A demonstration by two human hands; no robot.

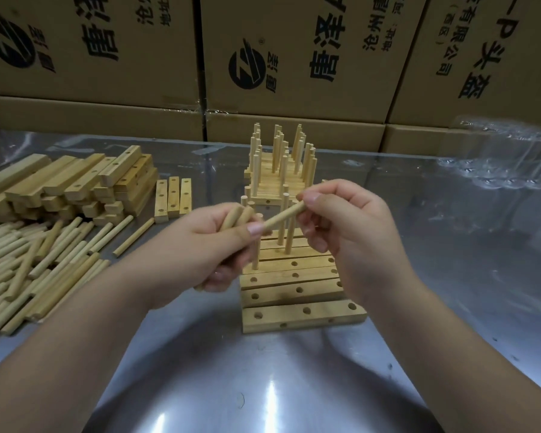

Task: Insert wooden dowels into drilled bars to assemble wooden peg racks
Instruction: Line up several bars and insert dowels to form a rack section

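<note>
Pale round wooden dowel [283, 215]: it is slanted in the air between my 2 hands, above the row of drilled bars. My right hand [347, 226] pinches its upper end between thumb and fingertips. Its lower end is at the thumb of my left hand [200, 251], which is curled round a small bundle of spare dowels [236, 217]. I hold the spares there so that, as I judge it, each next peg is a short reach away and not a trip to the pile.

The light square-section wooden bars lie side by side on the shiny metal table [231, 385], holes upward, so I can work down the row. The nearest bar [303, 317] shows 3 open holes on top, and the bars just behind it are open too. Farther back the bars carry upright pegs, and beyond them stand the finished peg racks [278, 157]. I think this dowel is meant for one of the open holes just under my hands.

To my left, within reach, are the heap of loose dowels [28, 267], the stack of undrilled-looking and drilled bars [75, 185], and 3 short bars [173, 200] laid together. Printed brown cardboard boxes [294, 57] wall the back.
</note>
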